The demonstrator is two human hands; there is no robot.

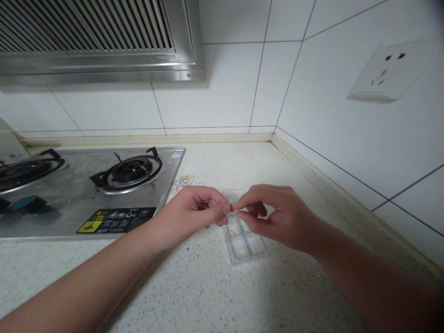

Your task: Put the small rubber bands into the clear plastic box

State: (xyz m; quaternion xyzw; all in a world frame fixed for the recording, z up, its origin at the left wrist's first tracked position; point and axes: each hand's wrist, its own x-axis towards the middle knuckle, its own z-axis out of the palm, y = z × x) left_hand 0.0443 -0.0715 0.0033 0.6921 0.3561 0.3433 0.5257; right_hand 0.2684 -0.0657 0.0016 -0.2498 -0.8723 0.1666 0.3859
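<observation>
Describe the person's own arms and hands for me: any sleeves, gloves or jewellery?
The left hand and right hand are bare: no gloves and no rings show. The left forearm and right forearm are uncovered up to the picture's edge, so no sleeve is in view, and no watch or bracelet shows. The nails are too small to judge.

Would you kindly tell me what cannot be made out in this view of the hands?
Head view, small pale item pinched between left hand and right hand: too small, covered by fingertips.
Head view, clear box: far end hidden under the right hand; contents faint.
Head view, coloured rings beside the stove: too small to count.
Head view, left burner: cut off by the left edge.
</observation>
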